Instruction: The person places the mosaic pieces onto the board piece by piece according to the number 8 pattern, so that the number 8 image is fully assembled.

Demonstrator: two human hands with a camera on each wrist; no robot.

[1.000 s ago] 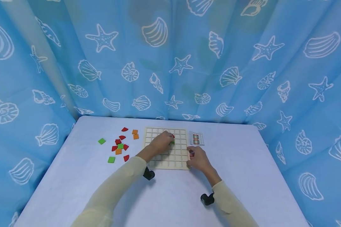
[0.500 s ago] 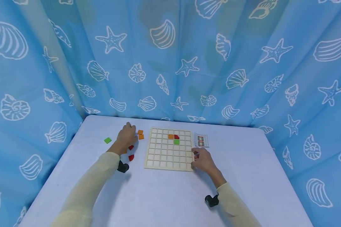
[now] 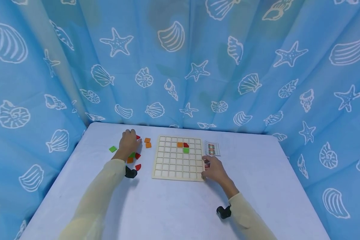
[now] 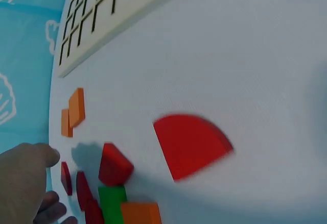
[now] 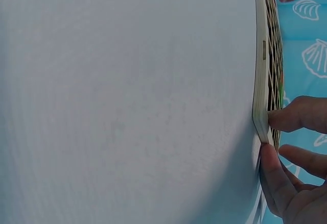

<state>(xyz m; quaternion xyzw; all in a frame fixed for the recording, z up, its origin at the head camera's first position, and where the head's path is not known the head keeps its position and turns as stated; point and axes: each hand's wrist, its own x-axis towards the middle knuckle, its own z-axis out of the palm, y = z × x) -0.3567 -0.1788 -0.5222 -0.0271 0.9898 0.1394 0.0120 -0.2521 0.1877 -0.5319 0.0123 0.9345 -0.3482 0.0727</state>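
Observation:
A pale grid board (image 3: 168, 163) lies mid-table. One orange square (image 3: 180, 144), a red quarter-circle (image 3: 186, 145) and a green square (image 3: 186, 150) sit in its cells. My left hand (image 3: 128, 143) is over loose pieces left of the board, its thumb apart from its fingers. Nothing held shows in the left wrist view, though its fingertips are partly cut off there. My right hand (image 3: 213, 168) grips the board at its near right corner, thumb and fingers on the edge. Something red shows partly hidden beneath this hand.
Two orange squares (image 3: 148, 145) lie between the left hand and the board. A green square (image 3: 112, 149) lies farther left, and a red quarter-circle (image 4: 189, 145) nearer the person. A small pattern card (image 3: 212, 148) lies right of the board. Blue shell-print curtains surround the white table (image 3: 174, 210).
My left hand has left the board and moved left to the loose pieces, shifting slightly there. The board's coloured pieces are now uncovered. My right hand stays at the board's edge.

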